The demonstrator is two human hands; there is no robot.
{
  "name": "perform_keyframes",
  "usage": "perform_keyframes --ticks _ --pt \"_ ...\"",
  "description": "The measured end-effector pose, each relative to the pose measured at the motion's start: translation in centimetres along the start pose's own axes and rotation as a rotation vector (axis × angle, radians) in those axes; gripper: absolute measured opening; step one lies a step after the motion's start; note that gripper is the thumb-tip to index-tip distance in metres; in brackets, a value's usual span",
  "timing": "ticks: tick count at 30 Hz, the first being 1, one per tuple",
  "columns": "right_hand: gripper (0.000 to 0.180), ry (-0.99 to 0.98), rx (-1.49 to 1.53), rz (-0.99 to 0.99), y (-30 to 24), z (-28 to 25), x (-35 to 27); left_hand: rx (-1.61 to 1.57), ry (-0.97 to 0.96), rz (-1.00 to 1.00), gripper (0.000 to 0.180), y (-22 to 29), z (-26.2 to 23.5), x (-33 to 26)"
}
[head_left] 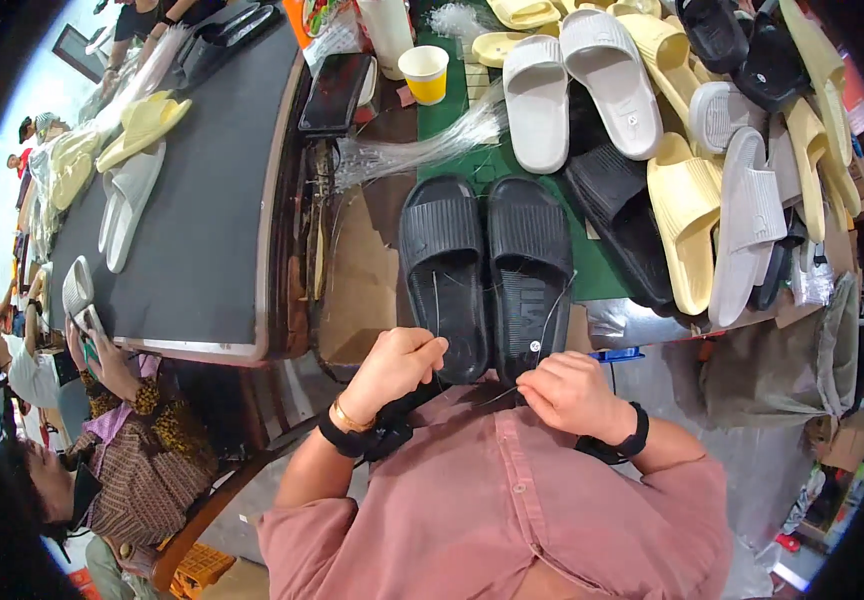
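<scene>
A pair of black slide sandals [529,265] lies side by side in front of me, toes pointing away, heels toward my body. Thin clear plastic string [438,295] shows over both footbeds and runs down toward my fingers. My left hand [397,365], with a gold bracelet and a dark wristband, is pinched on one strand beside the left heel. At the right heel, my right hand [577,392] is also closed, its fingertips together on the string. A short end of it shows near the right thumb. How the string passes through the straps is hard to make out.
Yellow, white and black slides [687,225] are heaped at the right. Beyond the pair lie a bundle of clear strings [432,145], a yellow paper cup [424,75] and a dark phone [336,95]. A dark conveyor belt [207,190] runs at left, where a co-worker [142,460] handles a slide.
</scene>
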State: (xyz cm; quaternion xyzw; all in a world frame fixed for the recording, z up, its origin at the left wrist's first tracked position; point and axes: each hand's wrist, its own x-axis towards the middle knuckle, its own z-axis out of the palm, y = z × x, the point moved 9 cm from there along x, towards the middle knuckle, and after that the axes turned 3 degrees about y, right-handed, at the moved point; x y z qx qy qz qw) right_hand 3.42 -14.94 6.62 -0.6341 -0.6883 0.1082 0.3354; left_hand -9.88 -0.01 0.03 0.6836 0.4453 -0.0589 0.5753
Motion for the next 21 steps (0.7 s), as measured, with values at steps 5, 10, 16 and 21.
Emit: perform_keyframes --ticks 5,10,16,21 --pt "0.01 -0.067 0.014 -0.084 -1.4 1.5 0.3 -0.055 -0.003 0.102 0.035 0.1 0.1 0.6" --pt "0.007 -0.08 0.038 -0.045 -1.6 1.5 1.1 0.045 0.186 0.302 0.035 2.2 -2.3 1.2" --pt "0.004 0.037 0.029 0.058 0.6 0.4 2.0 0.119 0.372 0.358 0.037 3.3 -3.6 2.1" --pt "0.001 0.08 -0.011 0.111 2.4 -0.4 3.1 0.104 0.514 0.445 0.033 3.8 -3.9 1.5"
